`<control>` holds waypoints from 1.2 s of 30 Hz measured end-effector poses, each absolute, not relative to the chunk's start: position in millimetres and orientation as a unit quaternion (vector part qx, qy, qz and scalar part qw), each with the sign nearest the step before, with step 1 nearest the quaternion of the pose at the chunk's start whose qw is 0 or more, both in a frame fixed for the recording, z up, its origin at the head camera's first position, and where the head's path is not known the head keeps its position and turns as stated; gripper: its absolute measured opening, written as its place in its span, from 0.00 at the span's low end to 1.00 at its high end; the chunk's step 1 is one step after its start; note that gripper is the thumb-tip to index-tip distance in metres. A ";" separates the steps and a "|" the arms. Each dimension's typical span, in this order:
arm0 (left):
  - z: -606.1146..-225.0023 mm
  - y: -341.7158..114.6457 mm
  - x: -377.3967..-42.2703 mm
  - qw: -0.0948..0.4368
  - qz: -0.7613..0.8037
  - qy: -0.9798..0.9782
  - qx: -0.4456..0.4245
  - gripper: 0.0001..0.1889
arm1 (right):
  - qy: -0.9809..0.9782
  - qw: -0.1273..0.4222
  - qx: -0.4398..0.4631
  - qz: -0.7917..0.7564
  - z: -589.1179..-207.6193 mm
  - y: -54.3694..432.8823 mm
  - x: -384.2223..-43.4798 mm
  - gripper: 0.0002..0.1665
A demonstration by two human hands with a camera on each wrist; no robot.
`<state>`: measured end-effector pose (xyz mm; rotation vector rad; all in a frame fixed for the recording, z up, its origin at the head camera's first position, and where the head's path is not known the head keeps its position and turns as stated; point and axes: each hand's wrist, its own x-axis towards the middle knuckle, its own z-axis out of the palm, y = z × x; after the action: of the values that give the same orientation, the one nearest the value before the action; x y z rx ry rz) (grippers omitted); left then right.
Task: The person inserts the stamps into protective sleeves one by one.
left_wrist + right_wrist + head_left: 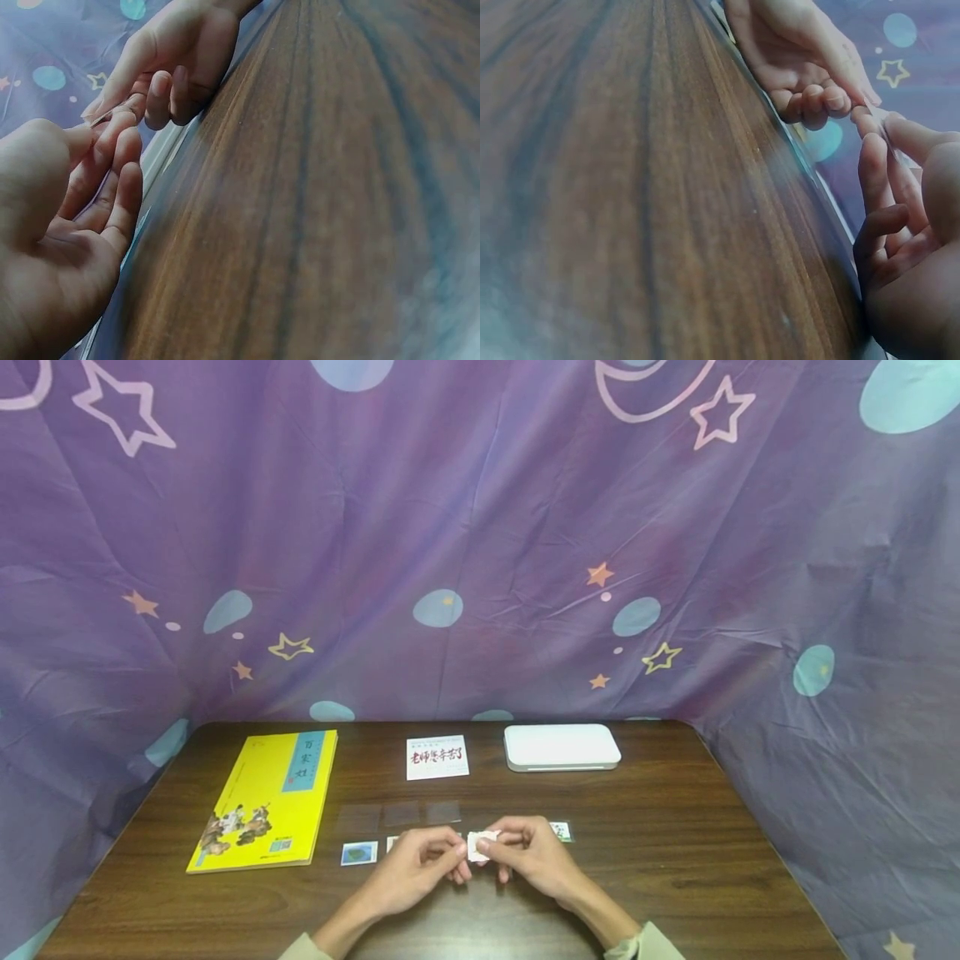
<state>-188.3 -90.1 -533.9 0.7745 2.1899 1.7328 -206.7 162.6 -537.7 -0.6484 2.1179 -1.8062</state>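
Note:
Both hands meet low in the middle of the head view, raised over the table. A small, thin white piece [482, 845] with a wavy edge, like a stamp, is between them. My right hand [536, 862] pinches it, thumb on the near face and fingers behind. At its left edge, my left hand [420, 870] pinches with thumb and index finger. Edge-on, the thin piece [885, 131] shows as a sliver in the right wrist view. A small blue-green picture card [358, 853] lies left of my left hand; another pale piece is partly hidden behind that hand.
A yellow book [273, 802] lies at left. Behind the hands are a white card with red writing [437, 757] and a white flat case [562, 747]. Clear sleeves [401, 813] lie in a row, and a green-white card [560, 832] lies beyond my right hand.

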 end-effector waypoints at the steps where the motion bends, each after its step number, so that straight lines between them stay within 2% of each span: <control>1: -534.0 -90.0 -188.3 0.122 0.593 0.750 0.265 0.13 | 0.733 0.142 -0.226 -0.626 -537.6 162.6 -206.6 0.09; 27: -533.2 -88.1 -187.2 0.125 0.600 0.745 0.262 0.09 | 0.733 0.144 -0.230 -0.624 -536.8 161.5 -204.5 0.09; 32: -528.6 -87.2 -189.1 0.103 0.590 0.756 0.264 0.07 | 0.741 0.146 -0.229 -0.614 -533.6 162.4 -207.7 0.10; 36: -522.2 -86.0 -194.2 0.067 0.572 0.779 0.248 0.07 | 0.772 0.109 -0.221 -0.586 -527.2 165.9 -218.2 0.09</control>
<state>-194.2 -86.0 -522.2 0.7467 2.3479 1.7238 -218.2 165.9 -527.2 -0.6500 2.2706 -1.7224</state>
